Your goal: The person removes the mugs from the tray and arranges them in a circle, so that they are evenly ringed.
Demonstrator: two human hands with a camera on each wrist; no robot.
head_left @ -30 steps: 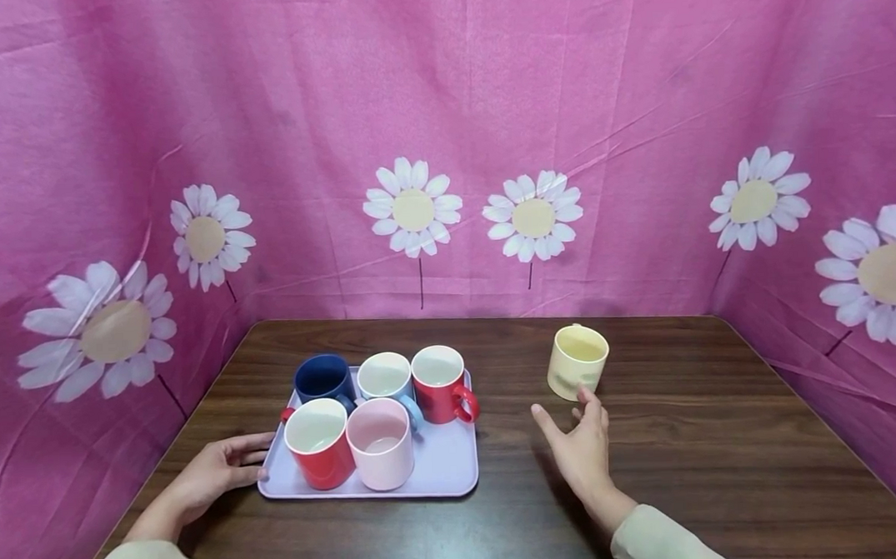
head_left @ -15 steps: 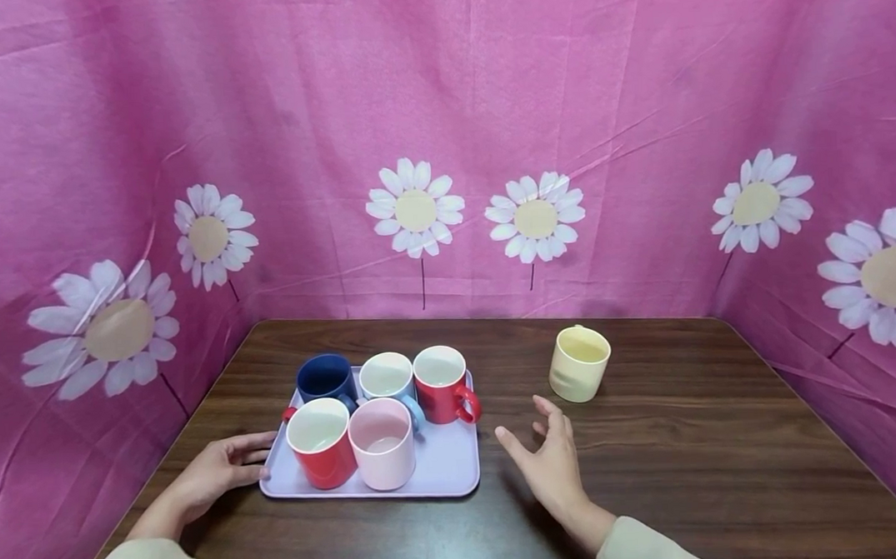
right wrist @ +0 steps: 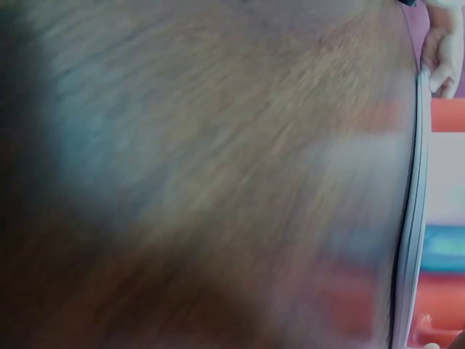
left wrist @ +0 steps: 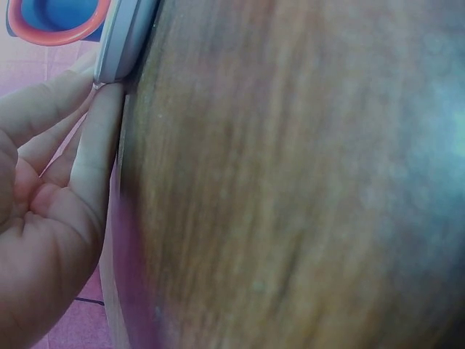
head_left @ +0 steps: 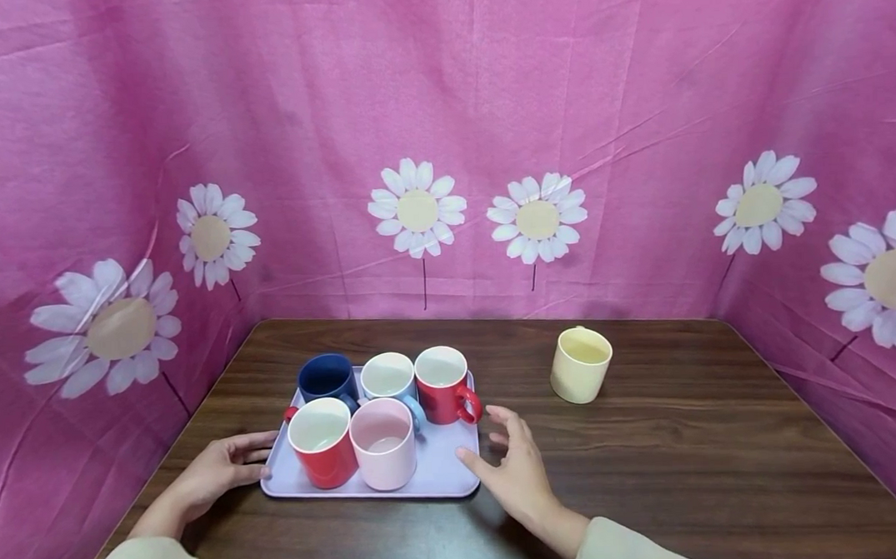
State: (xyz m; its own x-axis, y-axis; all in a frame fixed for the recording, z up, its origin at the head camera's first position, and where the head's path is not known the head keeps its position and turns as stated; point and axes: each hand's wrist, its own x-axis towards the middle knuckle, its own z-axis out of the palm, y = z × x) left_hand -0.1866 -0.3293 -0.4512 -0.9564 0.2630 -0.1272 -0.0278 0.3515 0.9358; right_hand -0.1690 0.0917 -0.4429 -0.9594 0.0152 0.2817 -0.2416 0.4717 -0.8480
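A lilac tray [head_left: 444,467] holds a navy mug [head_left: 325,383], a light blue mug [head_left: 389,375], a red mug [head_left: 442,401] at the back, another red mug [head_left: 328,466] in front and a pink mug [head_left: 384,453]. At the tray's left edge, my left hand [head_left: 215,475] touches the rim with extended fingers and thumb. My right hand [head_left: 520,472] is at the right edge, fingers spread and thumb by the front right corner; whether it touches is unclear. In the right wrist view the tray's rim [right wrist: 409,247] runs down the right side.
A yellow mug [head_left: 581,375] stands upright on the brown wooden table [head_left: 696,452], to the right of the tray. Pink cloth [head_left: 288,236] with daisies surrounds the table at the back and both sides.
My right hand has moved left, away from the yellow mug, to the tray's right edge. The left hand and the mugs have stayed in place.
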